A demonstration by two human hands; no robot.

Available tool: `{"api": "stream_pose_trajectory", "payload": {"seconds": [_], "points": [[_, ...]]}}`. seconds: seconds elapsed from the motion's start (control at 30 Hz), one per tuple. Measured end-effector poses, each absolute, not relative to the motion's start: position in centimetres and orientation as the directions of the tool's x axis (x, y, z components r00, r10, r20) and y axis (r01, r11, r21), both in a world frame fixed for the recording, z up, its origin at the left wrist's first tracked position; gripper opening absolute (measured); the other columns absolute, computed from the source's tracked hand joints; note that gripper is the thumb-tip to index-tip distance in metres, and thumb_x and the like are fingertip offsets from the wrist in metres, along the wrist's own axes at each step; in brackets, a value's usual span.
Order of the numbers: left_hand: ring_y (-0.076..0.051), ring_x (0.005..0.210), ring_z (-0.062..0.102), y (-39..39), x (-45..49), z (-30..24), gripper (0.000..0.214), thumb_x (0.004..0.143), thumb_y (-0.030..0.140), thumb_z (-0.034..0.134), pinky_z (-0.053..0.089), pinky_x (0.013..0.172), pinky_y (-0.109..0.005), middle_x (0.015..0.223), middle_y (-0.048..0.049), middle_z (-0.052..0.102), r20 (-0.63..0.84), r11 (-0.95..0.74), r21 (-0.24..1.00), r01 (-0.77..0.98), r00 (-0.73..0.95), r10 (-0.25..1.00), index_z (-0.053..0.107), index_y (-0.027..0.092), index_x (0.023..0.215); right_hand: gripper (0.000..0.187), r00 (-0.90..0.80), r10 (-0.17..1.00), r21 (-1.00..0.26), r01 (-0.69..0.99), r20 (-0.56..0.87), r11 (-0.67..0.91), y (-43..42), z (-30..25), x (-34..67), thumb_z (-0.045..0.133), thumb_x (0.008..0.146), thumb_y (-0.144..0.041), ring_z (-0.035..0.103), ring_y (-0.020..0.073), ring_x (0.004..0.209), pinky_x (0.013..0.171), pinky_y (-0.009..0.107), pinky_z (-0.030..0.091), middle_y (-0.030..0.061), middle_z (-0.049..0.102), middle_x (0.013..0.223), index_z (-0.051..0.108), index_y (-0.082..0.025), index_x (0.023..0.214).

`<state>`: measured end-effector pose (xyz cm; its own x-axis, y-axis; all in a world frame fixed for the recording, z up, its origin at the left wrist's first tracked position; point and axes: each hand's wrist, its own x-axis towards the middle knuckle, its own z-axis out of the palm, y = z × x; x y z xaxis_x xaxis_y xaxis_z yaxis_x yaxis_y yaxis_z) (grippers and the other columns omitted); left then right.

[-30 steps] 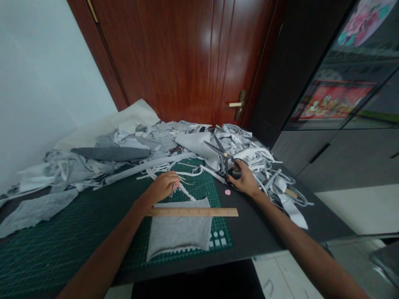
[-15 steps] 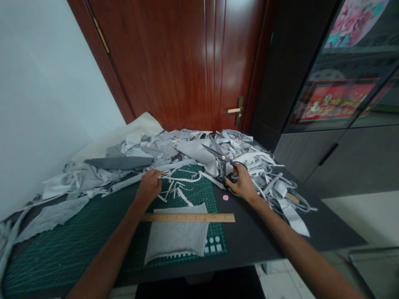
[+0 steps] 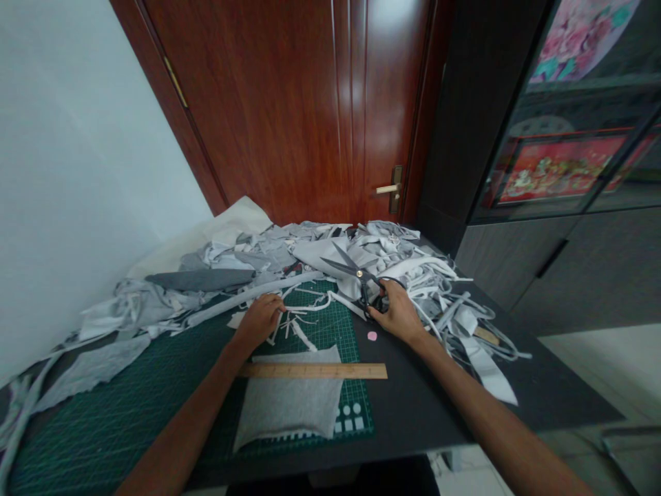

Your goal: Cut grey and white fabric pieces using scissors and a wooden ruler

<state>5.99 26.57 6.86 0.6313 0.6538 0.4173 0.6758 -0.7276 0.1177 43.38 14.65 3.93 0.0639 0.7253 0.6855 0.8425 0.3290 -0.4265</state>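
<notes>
My right hand (image 3: 399, 311) grips black-handled scissors (image 3: 360, 274), fingers in the loops. The blades are apart and point up-left over the heap of cloth. My left hand (image 3: 264, 317) is closed, thumb and fingertips pinched together on the end of a thin white fabric strip (image 3: 310, 308) that curves right across the green cutting mat (image 3: 330, 327). Several short cut slivers (image 3: 297, 328) lie just right of its fingers. Closer to me, a wooden ruler (image 3: 320, 370) lies across a grey fabric piece (image 3: 289, 406).
Grey and white fabric scraps (image 3: 310, 251) pile along the back of the dark table (image 3: 413, 406), with looped strips (image 3: 465, 310) at the right. A small pink piece (image 3: 372, 336) lies by my right hand. A wooden door (image 3: 289, 103) and a cabinet (image 3: 593, 275) stand behind.
My left hand has moved right and slightly down, toward the short slivers. The scissors have shifted a little left with my right hand. The camera view has also shifted slightly.
</notes>
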Motion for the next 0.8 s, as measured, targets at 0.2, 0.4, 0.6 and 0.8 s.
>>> {"api": "stream_pose_trajectory", "payload": {"seconds": [0.2,0.4,0.6,0.8], "points": [[-0.029,0.122,0.06,31.6,8.1,8.2,0.032,0.09,0.011,0.049,0.048,0.111,-0.049,0.122,-0.0139,0.068,0.409,-0.616,0.117,0.779,0.527,0.745,0.069,0.017,0.114,0.057,-0.056,0.815,-0.377,0.867,0.577,0.326,14.2,4.8,43.6,0.073,0.077,-0.03,0.065,0.0372,0.116,0.105,0.055,0.052,0.0187,0.069,0.122,0.06,-0.015,0.13],[-0.026,0.114,0.066,38.1,11.3,9.1,0.04,0.099,0.038,0.067,0.059,0.096,-0.048,0.133,-0.0121,0.064,0.266,-0.429,0.114,0.896,0.388,0.882,0.062,0.017,0.133,0.054,-0.179,0.874,-0.353,0.864,0.451,0.359,13.7,5.7,43.4,0.077,0.072,-0.025,0.066,0.0352,0.114,0.103,0.048,0.053,0.0181,0.072,0.118,0.066,-0.012,0.124],[-0.026,0.114,0.067,40.1,13.6,10.8,0.041,0.099,0.038,0.067,0.059,0.094,-0.047,0.133,-0.0115,0.064,0.141,-0.268,0.107,0.957,0.253,0.957,0.061,0.018,0.133,0.048,-0.21,0.906,-0.377,0.857,0.367,0.351,13.7,5.6,43.4,0.08,0.072,-0.027,0.069,0.0318,0.1,0.091,0.042,0.056,0.0157,0.073,0.106,0.069,-0.012,0.116],[-0.027,0.114,0.067,39.4,12.9,14.3,0.039,0.099,0.039,0.066,0.058,0.095,-0.048,0.131,-0.0121,0.066,0.168,-0.142,0.164,0.976,0.114,0.979,0.064,0.016,0.13,0.05,-0.214,0.914,-0.427,0.831,0.346,0.356,13.9,5.2,43.8,0.082,0.073,-0.027,0.066,0.0314,0.109,0.1,0.042,0.053,0.017,0.07,0.114,0.07,-0.01,0.119]]}}
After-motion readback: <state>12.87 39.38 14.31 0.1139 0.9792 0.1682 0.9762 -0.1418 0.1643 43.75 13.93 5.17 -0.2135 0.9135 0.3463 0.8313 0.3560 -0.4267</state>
